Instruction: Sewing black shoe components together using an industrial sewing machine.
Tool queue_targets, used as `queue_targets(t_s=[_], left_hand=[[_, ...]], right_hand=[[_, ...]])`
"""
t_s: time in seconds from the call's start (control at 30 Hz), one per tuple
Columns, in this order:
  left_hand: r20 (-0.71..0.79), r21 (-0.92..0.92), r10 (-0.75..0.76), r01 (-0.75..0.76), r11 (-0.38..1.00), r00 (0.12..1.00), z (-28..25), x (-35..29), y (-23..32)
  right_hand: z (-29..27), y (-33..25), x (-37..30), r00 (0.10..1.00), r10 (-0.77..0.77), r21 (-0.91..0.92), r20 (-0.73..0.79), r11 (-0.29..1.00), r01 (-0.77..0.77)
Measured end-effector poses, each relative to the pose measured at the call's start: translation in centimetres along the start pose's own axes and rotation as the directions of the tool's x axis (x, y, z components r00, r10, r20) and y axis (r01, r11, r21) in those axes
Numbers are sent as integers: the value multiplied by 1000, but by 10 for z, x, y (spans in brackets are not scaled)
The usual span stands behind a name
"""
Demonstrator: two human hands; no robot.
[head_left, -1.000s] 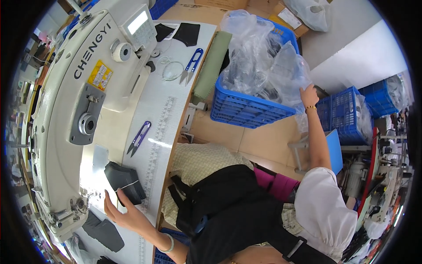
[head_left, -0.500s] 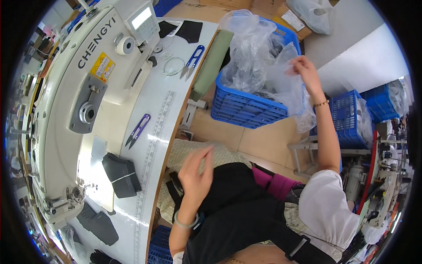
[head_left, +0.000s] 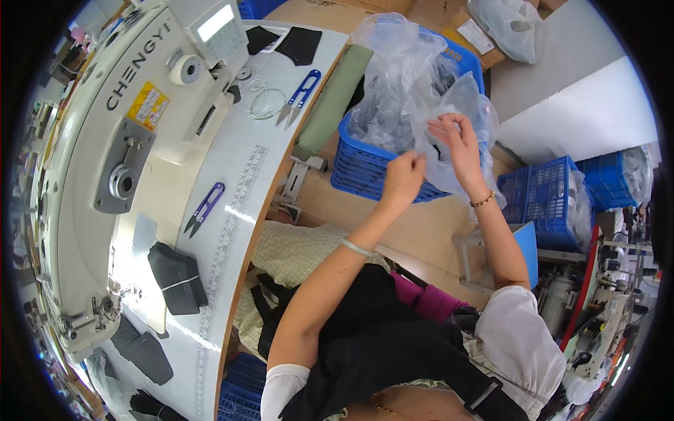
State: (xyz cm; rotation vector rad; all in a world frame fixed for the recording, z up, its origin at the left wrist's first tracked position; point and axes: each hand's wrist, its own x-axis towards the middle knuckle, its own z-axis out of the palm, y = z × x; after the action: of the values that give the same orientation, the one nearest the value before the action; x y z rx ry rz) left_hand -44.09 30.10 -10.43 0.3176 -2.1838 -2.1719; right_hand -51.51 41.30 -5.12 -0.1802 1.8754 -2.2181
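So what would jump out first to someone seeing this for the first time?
Probably both hands, the left hand and right hand, gripping a crinkled clear plastic bag that spills from a blue crate at top centre. Next, the big white sewing machine along the left, with purple thread snips and a bundle of black fabric pieces beside it.

Table point(head_left: 239, 182): white top, printed ruler along its front edge. On it: sewing machine point(head_left: 105, 161); purple snips point(head_left: 203, 208); blue snips point(head_left: 300, 95); black fabric stack point(head_left: 179, 279); black pieces point(head_left: 288, 42) at far end; green cloth point(head_left: 330, 98) over the edge.
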Motion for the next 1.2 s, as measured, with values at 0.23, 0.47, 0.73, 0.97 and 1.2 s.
queue_targets(t_s=[0.23, 0.47, 0.73, 0.97, 1.2], left_hand=[[-61, -521, 35, -61, 852, 998, -18, -24, 25], [9, -392, 90, -80, 916, 996, -23, -36, 41], [99, -188, 118, -98, 977, 988, -23, -48, 26], [69, -229, 90, -72, 971, 994, -23, -47, 24], [68, -178, 1, 11, 984, 998, -33, -47, 24]], right_hand=[[-114, 67, 13, 980, 175, -968, 92, -213, 129], [-57, 60, 72, 992, 129, -987, 13, -160, 34], [-18, 64, 55, 992, 119, -996, 30, -79, 39], [-29, 53, 52, 987, 134, -995, 93, -9, 95], [-24, 35, 51, 973, 150, -984, 177, 25, 176]])
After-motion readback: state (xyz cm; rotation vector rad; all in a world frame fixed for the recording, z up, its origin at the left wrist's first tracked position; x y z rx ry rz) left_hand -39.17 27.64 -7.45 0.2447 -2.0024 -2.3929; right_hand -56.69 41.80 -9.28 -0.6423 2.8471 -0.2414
